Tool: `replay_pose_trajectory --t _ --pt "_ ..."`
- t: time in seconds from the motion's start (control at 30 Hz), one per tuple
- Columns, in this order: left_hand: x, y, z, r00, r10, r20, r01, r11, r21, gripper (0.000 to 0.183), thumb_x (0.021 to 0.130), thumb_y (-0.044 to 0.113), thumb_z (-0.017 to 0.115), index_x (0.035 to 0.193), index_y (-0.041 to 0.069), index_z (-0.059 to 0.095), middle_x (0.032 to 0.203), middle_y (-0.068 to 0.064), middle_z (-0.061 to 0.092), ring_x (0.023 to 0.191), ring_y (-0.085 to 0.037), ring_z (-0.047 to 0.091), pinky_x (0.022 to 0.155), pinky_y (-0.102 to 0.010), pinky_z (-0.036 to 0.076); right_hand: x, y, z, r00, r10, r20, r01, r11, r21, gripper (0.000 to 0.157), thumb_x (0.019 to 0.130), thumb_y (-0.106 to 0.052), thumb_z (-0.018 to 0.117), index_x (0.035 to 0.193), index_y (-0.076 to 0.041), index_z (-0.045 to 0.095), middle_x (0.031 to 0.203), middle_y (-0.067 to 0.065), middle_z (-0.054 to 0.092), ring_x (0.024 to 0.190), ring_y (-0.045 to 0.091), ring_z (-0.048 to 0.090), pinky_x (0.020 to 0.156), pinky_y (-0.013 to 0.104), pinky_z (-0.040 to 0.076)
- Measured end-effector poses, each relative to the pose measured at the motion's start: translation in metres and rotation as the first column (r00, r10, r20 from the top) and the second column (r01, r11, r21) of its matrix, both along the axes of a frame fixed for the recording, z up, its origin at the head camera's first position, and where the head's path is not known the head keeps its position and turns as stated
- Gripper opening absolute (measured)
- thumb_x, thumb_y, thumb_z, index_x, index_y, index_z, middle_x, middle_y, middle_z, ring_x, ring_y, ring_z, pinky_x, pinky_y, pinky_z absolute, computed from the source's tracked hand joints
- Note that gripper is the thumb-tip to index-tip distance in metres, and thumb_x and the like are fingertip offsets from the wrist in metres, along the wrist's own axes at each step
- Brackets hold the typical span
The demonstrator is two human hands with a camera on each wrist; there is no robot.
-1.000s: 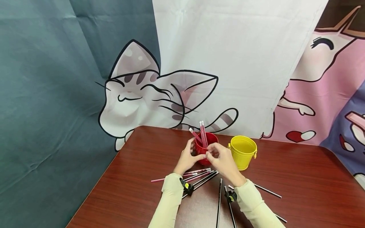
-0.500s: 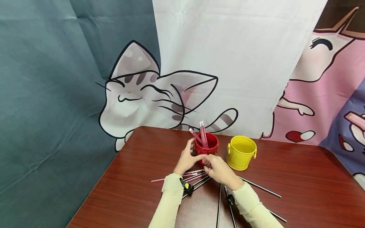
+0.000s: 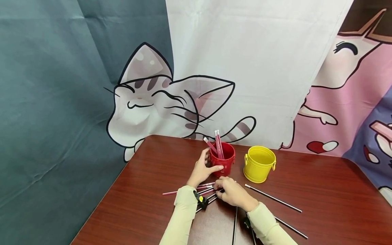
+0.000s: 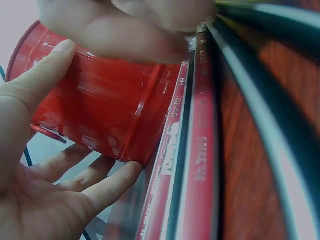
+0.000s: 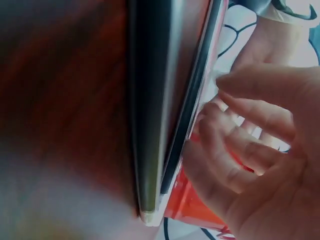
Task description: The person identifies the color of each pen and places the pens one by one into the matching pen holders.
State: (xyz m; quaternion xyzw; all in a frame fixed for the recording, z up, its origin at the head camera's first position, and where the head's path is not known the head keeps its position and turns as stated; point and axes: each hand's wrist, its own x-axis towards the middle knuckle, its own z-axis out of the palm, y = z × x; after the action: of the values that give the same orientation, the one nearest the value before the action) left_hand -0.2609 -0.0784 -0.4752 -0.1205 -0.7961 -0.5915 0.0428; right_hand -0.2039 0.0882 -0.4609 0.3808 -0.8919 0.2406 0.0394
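My left hand (image 3: 202,169) holds a small red bucket (image 3: 226,166), thumb on its near side and fingers around its left; the left wrist view shows the thumb on the red wall (image 4: 105,95). Several pink pencils (image 3: 219,146) stand in the bucket, white eraser ends up. In front of it my right hand (image 3: 234,193) is low over a loose pile of pink and black pencils (image 3: 207,185). Its fingers (image 5: 225,150) bend loosely beside the pencils in the right wrist view, with nothing between thumb and fingers. The hand hides some of the pile's eraser ends.
A yellow bucket (image 3: 259,165) stands to the right of the red one. Black pencils lie apart on the brown table (image 3: 330,190), one pencil (image 3: 274,198) slanting below the yellow bucket. A cartoon-printed cloth (image 3: 260,68) hangs behind the table's far edge.
My right hand has moved down from the red bucket's rim to the pencil pile in front of it. My left hand has stayed on the bucket.
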Motion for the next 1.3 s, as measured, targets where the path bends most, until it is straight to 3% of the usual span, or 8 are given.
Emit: replay_pose_trajectory --t 0.3,0.4,0.47,0.57,0.67,0.77,0.87,1.3 --pt "0.001 0.0 -0.001 1.0 0.014 -0.018 -0.015 1.0 -0.017 0.08 0.071 0.04 0.077 0.136 0.036 0.031 0.128 -0.004 0.052 0.111 -0.024 0.053 0.092 -0.042 0.045 0.0 0.007 -0.001 0.998 0.06 -0.02 -0.06 0.998 0.014 0.013 0.075 -0.013 0.069 0.066 -0.017 0.06 0.068 -0.011 0.049 0.065 0.008 0.047 0.059 0.024 0.041" --pt "0.001 0.001 -0.002 1.0 0.01 -0.009 -0.01 1.0 -0.018 0.08 0.071 0.04 0.077 0.136 0.037 0.03 0.128 -0.003 0.051 0.111 -0.023 0.053 0.092 -0.041 0.045 0.0 0.006 0.003 0.997 0.012 0.076 -0.012 1.0 0.012 0.016 0.075 -0.012 0.069 0.065 -0.016 0.057 0.059 -0.012 0.046 0.055 0.004 0.042 0.05 0.021 0.038" --pt "0.001 0.001 -0.001 1.0 0.01 -0.004 -0.01 1.0 -0.019 0.08 0.07 0.04 0.077 0.135 0.038 0.031 0.128 -0.001 0.052 0.111 -0.021 0.053 0.092 -0.04 0.045 0.0 0.003 0.007 0.983 -0.078 0.163 0.078 0.997 0.011 0.014 0.075 -0.011 0.068 0.065 -0.015 0.058 0.055 -0.012 0.047 0.051 0.004 0.042 0.046 0.02 0.038" --pt "0.001 0.002 -0.001 1.0 0.009 -0.004 -0.009 1.0 -0.021 0.079 0.07 0.041 0.077 0.135 0.04 0.031 0.127 0.0 0.052 0.11 -0.02 0.053 0.092 -0.039 0.045 0.0 -0.004 0.013 0.93 -0.254 0.264 0.258 0.966 0.022 0.012 0.075 -0.01 0.067 0.065 -0.012 0.06 0.056 -0.007 0.051 0.052 0.008 0.045 0.047 0.023 0.04" --pt "0.001 0.002 -0.001 1.0 0.004 -0.003 -0.004 1.0 -0.022 0.08 0.07 0.041 0.077 0.135 0.04 0.03 0.128 -0.001 0.051 0.111 -0.021 0.053 0.092 -0.039 0.045 0.0 -0.011 0.017 0.854 -0.398 0.336 0.407 0.912 0.047 0.011 0.073 -0.01 0.065 0.065 -0.008 0.058 0.057 -0.002 0.051 0.053 0.012 0.046 0.048 0.025 0.04" --pt "0.0 0.0 -0.002 1.0 0.006 0.002 -0.005 1.0 -0.019 0.08 0.07 0.042 0.077 0.135 0.04 0.03 0.129 -0.002 0.05 0.112 -0.023 0.052 0.092 -0.041 0.045 -0.001 -0.017 0.019 0.79 -0.477 0.384 0.486 0.87 0.083 0.013 0.073 -0.01 0.064 0.066 -0.005 0.054 0.058 0.001 0.047 0.052 0.016 0.045 0.046 0.026 0.038" --pt "0.0 -0.002 -0.002 1.0 0.008 -0.004 -0.008 1.0 -0.017 0.08 0.07 0.042 0.077 0.135 0.039 0.03 0.129 -0.003 0.05 0.113 -0.024 0.052 0.093 -0.042 0.045 -0.002 -0.023 0.019 0.757 -0.52 0.397 0.528 0.843 0.098 0.012 0.072 -0.01 0.062 0.067 -0.004 0.053 0.058 0.004 0.046 0.051 0.018 0.045 0.046 0.028 0.037" --pt "0.001 -0.001 -0.001 1.0 -0.021 -0.003 0.021 0.999 0.029 0.081 0.073 0.029 0.077 0.139 0.03 0.029 0.132 -0.01 0.048 0.114 -0.032 0.049 0.094 -0.049 0.042 -0.003 -0.028 0.019 0.753 -0.579 0.313 0.547 0.815 0.192 0.012 0.075 -0.014 0.064 0.077 -0.004 0.057 0.066 0.008 0.053 0.056 0.022 0.05 0.046 0.036 0.039"
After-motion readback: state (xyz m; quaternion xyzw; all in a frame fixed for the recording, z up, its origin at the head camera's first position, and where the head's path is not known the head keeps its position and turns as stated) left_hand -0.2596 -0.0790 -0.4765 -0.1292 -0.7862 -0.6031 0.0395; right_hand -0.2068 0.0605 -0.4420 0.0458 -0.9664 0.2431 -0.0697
